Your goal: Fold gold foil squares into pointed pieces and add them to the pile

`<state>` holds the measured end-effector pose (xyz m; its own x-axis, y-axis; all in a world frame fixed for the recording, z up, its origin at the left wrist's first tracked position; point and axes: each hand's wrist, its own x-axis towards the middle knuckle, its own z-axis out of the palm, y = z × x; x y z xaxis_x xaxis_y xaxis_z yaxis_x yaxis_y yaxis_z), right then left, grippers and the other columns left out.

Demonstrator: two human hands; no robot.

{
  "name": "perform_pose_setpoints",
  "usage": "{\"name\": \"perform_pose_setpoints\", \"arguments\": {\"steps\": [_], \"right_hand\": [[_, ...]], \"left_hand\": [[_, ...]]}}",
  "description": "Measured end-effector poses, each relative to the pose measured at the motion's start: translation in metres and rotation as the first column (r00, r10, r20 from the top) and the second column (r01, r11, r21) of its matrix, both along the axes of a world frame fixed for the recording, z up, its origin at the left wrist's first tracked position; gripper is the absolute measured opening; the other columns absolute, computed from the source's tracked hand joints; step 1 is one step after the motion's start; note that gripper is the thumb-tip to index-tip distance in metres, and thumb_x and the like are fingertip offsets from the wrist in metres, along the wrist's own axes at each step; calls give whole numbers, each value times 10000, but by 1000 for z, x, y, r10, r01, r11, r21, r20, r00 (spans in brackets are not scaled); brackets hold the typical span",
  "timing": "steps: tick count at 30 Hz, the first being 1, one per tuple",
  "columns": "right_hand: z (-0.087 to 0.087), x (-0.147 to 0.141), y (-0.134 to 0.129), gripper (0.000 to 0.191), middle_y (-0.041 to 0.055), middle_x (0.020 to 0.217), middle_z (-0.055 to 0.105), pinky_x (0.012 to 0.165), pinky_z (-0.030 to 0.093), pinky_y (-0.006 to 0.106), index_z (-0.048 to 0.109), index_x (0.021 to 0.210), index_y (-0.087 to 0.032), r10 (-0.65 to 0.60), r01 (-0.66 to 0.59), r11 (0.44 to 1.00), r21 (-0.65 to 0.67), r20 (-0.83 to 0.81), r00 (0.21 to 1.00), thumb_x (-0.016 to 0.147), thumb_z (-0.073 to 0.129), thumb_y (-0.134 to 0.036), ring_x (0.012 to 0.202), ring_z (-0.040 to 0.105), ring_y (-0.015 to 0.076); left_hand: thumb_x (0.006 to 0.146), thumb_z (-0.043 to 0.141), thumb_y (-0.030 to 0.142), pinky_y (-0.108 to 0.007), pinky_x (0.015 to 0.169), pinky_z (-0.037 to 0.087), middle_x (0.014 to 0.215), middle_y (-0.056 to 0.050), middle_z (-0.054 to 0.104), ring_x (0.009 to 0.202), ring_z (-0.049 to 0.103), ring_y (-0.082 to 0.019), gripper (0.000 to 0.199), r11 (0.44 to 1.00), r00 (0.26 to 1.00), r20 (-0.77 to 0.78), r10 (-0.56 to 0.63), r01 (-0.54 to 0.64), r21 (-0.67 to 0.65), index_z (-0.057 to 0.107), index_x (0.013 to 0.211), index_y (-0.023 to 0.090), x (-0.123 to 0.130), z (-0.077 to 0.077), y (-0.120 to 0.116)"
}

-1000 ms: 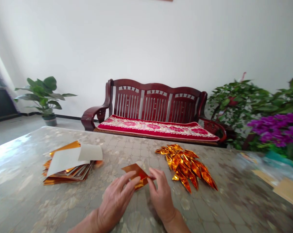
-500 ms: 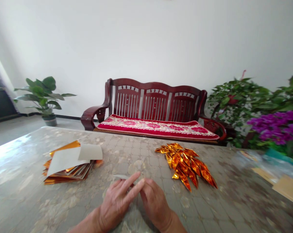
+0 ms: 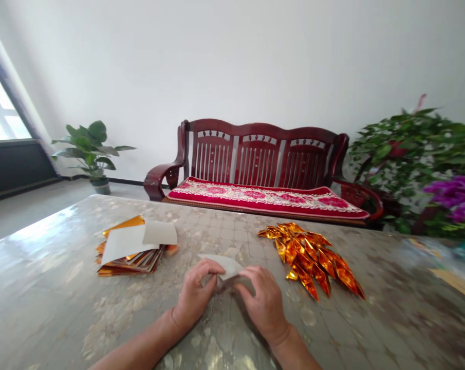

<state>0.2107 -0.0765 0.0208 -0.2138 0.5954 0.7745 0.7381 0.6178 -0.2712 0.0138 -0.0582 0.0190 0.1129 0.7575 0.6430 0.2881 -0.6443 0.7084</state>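
Between my two hands is a folded sheet of paper [image 3: 227, 266], its pale side showing and its left tip pointing away. My left hand [image 3: 200, 285] pinches its near left edge between thumb and fingers. On the other side, my right hand [image 3: 261, 294] has its fingertips closed on the right end. Part of the paper's lower edge is hidden by the fingers. Left of my hands lies an uneven stack of paper sheets [image 3: 126, 244], pale on one side and shiny orange-gold on the other. To the right is a pile of folded orange-gold foil pieces [image 3: 307, 257] with pointed ends.
The table [image 3: 55, 298] has a patterned, glossy cover. Clear plastic and brown card [image 3: 453, 281] lie at its right edge. Beyond it stands a dark red wooden bench [image 3: 251, 154] with a red floral cover. Potted plants [image 3: 88, 149] flank the bench.
My hands have spread apart, and more of the pale paper shows between them. The view has swung left, so the table and bench appear farther right.
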Motion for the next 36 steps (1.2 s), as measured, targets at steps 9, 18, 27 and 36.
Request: {"name": "perform_pose_setpoints", "arguments": {"steps": [9, 18, 27, 36], "right_hand": [[3, 5, 3, 201, 69, 1055, 680, 857, 469, 385, 630, 1104, -224, -18, 18, 1000, 1, 63, 998, 904, 630, -234, 973, 609, 234], [8, 3, 2, 141, 43, 908, 690, 776, 441, 344, 712, 967, -263, -62, 52, 996, 69, 138, 989, 948, 581, -216, 880, 589, 205], [6, 8, 1, 147, 22, 828, 681, 729, 374, 345, 724, 915, -270, -118, 108, 993, 51, 263, 958, 930, 616, -171, 835, 535, 209], [0, 7, -1, 131, 11, 771, 636, 715, 328, 337, 718, 828, -266, -52, 110, 982, -152, 341, 939, 917, 645, -203, 805, 519, 198]], "left_hand": [[815, 712, 421, -286, 769, 519, 815, -59, 690, 814, 646, -185, 279, 937, 926, 367, -85, 199, -286, 678, 753, 151, 4, -6, 10], [762, 727, 390, -279, 753, 524, 912, -80, 689, 826, 655, -184, 266, 874, 918, 389, -70, 245, -420, 630, 726, 145, 2, -7, 13], [839, 674, 171, -334, 892, 476, 1122, -50, 628, 1008, 573, -210, 261, 990, 821, -555, 136, -88, 112, 664, 1090, 240, -7, 0, -2], [997, 518, 242, -264, 702, 411, 782, -21, 635, 769, 520, -173, 243, 986, 656, -748, 104, 32, 164, 684, 823, 207, -1, -3, 1]]}}
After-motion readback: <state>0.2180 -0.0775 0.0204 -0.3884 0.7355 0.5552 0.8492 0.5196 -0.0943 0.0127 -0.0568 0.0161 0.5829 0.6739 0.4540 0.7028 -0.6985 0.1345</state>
